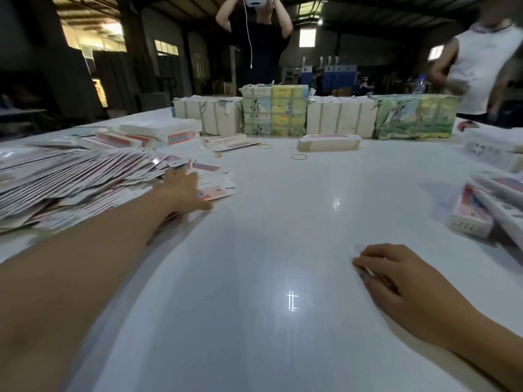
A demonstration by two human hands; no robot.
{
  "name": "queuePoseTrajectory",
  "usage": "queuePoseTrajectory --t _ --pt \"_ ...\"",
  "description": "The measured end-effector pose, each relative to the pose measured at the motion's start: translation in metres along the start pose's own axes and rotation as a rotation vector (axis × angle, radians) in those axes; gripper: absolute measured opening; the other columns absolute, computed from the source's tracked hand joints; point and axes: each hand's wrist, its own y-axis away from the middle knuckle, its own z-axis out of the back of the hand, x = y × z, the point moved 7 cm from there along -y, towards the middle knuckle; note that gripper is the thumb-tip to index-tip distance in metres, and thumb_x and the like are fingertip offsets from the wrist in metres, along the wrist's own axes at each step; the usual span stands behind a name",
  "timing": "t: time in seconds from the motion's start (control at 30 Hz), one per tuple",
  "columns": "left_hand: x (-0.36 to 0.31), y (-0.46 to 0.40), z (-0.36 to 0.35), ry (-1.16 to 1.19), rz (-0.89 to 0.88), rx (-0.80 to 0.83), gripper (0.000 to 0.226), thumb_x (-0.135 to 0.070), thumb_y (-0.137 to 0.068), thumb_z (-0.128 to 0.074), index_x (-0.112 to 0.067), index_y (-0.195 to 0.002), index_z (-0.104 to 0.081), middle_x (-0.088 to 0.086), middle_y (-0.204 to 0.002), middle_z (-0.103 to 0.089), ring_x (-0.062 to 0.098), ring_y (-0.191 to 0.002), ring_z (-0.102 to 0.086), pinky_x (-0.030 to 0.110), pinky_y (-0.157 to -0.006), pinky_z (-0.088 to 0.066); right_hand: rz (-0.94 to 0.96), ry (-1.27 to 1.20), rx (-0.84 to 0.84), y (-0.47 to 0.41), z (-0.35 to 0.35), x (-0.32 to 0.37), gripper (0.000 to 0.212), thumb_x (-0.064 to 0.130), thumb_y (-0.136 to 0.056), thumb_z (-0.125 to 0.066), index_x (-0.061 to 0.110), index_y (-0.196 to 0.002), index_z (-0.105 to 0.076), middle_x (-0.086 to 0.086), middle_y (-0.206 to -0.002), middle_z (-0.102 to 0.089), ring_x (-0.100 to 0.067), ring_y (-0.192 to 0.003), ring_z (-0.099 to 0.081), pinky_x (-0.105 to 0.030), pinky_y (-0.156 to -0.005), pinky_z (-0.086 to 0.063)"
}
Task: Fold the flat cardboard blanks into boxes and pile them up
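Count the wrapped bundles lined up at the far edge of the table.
4: plain left bundle, printed second bundle, plain third bundle, printed right bundle. More may be hidden behind them.

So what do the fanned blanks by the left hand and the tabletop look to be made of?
Flat blanks: thin printed cardboard, probably coated; they lie in stiff, slim, overlapping sheets with pink and white print and a slight sheen. Table: a smooth, glossy white surface, maybe laminate or painted board; it mirrors the ceiling lights sharply. The left hand reaches onto the blanks.
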Motion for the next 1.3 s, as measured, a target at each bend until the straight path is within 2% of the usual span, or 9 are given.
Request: queuePoseTrajectory --t 0.23,0.37,0.5,0.57,0.67,0.77,1.0,1.13,1.3 --pt "0.023 -0.013 -0.019 -0.041 -0.002 -0.066 0.074 -0.07 -0.08 -0.048 -0.021 -0.135 -0.042 0.014 -0.142 -0.034 0.035 -0.127 -0.033 0.046 -0.102 -0.036 -0.04 0.03 0.048 -0.003 -0.001 -0.002 0.026 0.025 -0.091 -0.056 0.026 -0.113 -0.069 0.025 -0.107 -0.049 0.001 -0.106 -0.041 -0.017 -0.082 -0.033" --pt "-0.002 0.002 0.006 -0.138 -0.057 -0.106 0.039 -0.042 -0.096 -0.034 -0.025 -0.128 -0.047 0.013 -0.139 -0.039 0.033 -0.125 -0.039 0.05 -0.099 -0.033 -0.046 0.022 0.072 -0.003 -0.003 -0.001 0.027 0.026 -0.092 -0.053 0.026 -0.115 -0.067 0.023 -0.108 -0.049 0.002 -0.106 -0.039 -0.011 -0.081 -0.03" --pt "-0.076 0.049 0.039 -0.135 -0.286 -0.289 0.038 -0.019 -0.099 -0.032 -0.02 -0.137 -0.035 0.01 -0.135 -0.045 0.033 -0.115 -0.049 0.046 -0.09 -0.044 -0.05 -0.023 0.106 -0.006 -0.007 -0.004 0.026 0.029 -0.095 -0.049 0.022 -0.113 -0.067 0.019 -0.109 -0.053 -0.001 -0.107 -0.043 -0.006 -0.079 -0.03" --pt "-0.123 0.087 0.043 -0.114 -0.442 -0.383 0.047 -0.017 -0.098 -0.033 -0.016 -0.144 -0.024 0.007 -0.137 -0.043 0.031 -0.113 -0.051 0.044 -0.089 -0.043 -0.215 -0.321 0.038 -0.008 0.0 -0.013 0.024 0.024 -0.096 -0.051 0.01 -0.103 -0.069 0.004 -0.105 -0.065 -0.012 -0.1 -0.058 -0.012 -0.077 -0.039" --pt "-0.183 0.144 0.036 -0.086 -0.645 -0.475 0.055 -0.017 -0.096 -0.034 -0.015 -0.148 -0.016 0.004 -0.145 -0.037 0.028 -0.118 -0.048 0.043 -0.097 -0.038 -0.718 -1.224 -0.148 -0.004 0.005 -0.036 0.03 0.034 -0.095 -0.053 0.008 -0.102 -0.067 -0.011 -0.09 -0.073 -0.021 -0.075 -0.071 -0.031 -0.07 -0.058" --pt "-0.223 0.183 0.024 -0.085 -0.789 -0.467 0.057 -0.016 -0.095 -0.033 -0.014 -0.15 -0.016 0.006 -0.15 -0.031 0.029 -0.124 -0.044 0.048 -0.106 -0.03 -0.903 -1.534 -0.183 0.004 0.007 -0.038 0.034 0.036 -0.096 -0.051 0.003 -0.096 -0.057 -0.016 -0.069 -0.07 -0.028 -0.058 -0.069 -0.04 -0.051 -0.058" --pt "-0.244 0.195 0.014 0.089 -0.743 -0.281 0.078 -0.059 -0.09 -0.038 -0.021 -0.151 -0.006 0.002 -0.154 -0.021 0.022 -0.135 -0.029 0.049 -0.112 -0.022 -0.719 -1.431 -0.143 0.007 0.02 -0.03 0.015 -0.001 -0.093 -0.046 -0.002 -0.088 -0.059 -0.013 -0.071 -0.072 -0.025 -0.061 -0.07 -0.03 -0.046 -0.055" --pt "-0.23 0.193 0.019 0.371 -0.718 -0.284 0.097 -0.071 -0.076 -0.051 -0.018 -0.15 -0.017 0.001 -0.138 -0.039 0.016 -0.113 -0.041 0.035 -0.097 -0.042 -0.614 -1.51 0.027 0.004 0.021 -0.021 0.016 -0.006 -0.092 -0.042 -0.002 -0.097 -0.057 -0.017 -0.087 -0.073 -0.032 -0.074 -0.071 -0.032 -0.05 -0.057" --pt "-0.219 0.201 0.029 0.393 -0.826 -0.428 0.093 -0.069 -0.065 -0.053 -0.014 -0.139 -0.039 0.004 -0.121 -0.054 0.011 -0.093 -0.04 0.03 -0.082 -0.039 -0.498 -1.452 0.184 0.005 0.02 -0.018 0.029 -0.016 -0.087 -0.043 0.0 -0.105 -0.058 -0.015 -0.097 -0.073 -0.031 -0.084 -0.071 -0.032 -0.053 -0.058"
